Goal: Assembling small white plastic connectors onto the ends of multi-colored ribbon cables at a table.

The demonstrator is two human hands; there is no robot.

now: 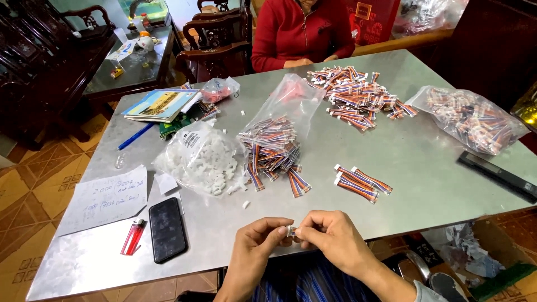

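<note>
- A tiny white connector piece [291, 230] is pinched between both hands right at the near edge of the metal table [425, 168], just past the person's lap.
- The left hand [254, 246] is closed on it with thumb and forefinger; the right hand [330, 235] is clamped on the other end, fingers curled in.
- Just beyond the hands, a small bundle of striped ribbon cables [361, 183] is laid flat on the table.
- A clear bag of white plastic connectors [198, 159] is spread open to the left, with a torn bag of more striped cables [274, 140] beside it.
- A black phone [166, 229] and a red lighter [133, 237] are parked by a handwritten paper note [103, 198].
- Across the table, another person in a red sweater [302, 31] is seated behind a loose pile of cables [358, 95].
</note>
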